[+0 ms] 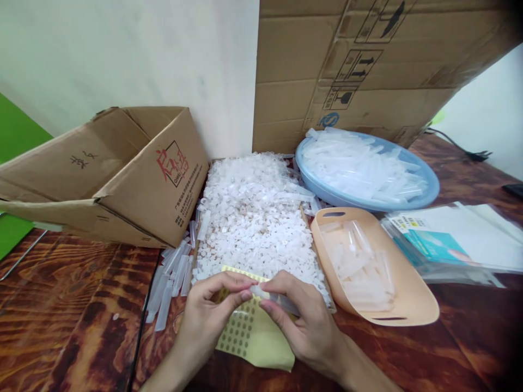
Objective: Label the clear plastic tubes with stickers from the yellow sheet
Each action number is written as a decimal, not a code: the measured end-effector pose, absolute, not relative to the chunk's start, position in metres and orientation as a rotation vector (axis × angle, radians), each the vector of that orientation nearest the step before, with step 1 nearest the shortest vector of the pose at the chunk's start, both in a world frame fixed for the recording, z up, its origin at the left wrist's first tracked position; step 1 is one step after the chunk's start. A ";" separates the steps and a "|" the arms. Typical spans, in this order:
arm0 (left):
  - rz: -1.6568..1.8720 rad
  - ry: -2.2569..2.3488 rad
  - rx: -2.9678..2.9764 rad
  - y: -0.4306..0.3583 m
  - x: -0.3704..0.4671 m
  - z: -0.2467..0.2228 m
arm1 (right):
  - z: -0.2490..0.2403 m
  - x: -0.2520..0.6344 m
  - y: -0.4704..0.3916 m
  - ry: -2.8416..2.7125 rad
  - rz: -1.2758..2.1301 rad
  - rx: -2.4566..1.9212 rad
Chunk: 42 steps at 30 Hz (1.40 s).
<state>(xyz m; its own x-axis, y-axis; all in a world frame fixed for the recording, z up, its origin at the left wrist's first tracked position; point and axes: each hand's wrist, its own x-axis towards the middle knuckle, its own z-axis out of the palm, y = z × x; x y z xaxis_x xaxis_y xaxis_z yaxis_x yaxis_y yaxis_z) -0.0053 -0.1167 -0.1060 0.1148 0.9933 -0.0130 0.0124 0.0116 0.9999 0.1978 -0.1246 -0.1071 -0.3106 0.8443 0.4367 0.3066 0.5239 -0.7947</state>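
Observation:
My right hand (304, 313) is closed around a clear plastic tube (285, 302), which points left from its fingers. At the tube's left end sits a small whitish cap (258, 291). Thumb and forefinger of my left hand (218, 302) pinch this cap from the left; the fingertips partly cover it. Below both hands lies a yellow sheet (261, 340) with rows of small dark round stickers. Just beyond, a shallow tray holds a heap of small whitish plastic caps (257, 223).
An open cardboard box (143, 179) stands at left, beside several loose tubes (165, 296). At right are a peach basket (412, 296) with tubes and a blue basin (433, 185) heaped with them. Plastic packets (441, 245) lie farther right. A big carton (294, 76) stands behind.

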 end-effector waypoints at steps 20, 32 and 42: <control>0.957 1.004 1.570 -0.112 -0.015 -0.086 | -0.112 0.192 -0.126 -1.928 0.621 -0.768; 0.145 1.952 2.709 -0.044 -0.049 -0.102 | -0.109 0.207 -0.121 -1.845 0.507 -0.912; 0.278 1.852 2.629 -0.026 -0.050 -0.115 | -0.109 0.205 -0.119 -1.808 0.557 -0.979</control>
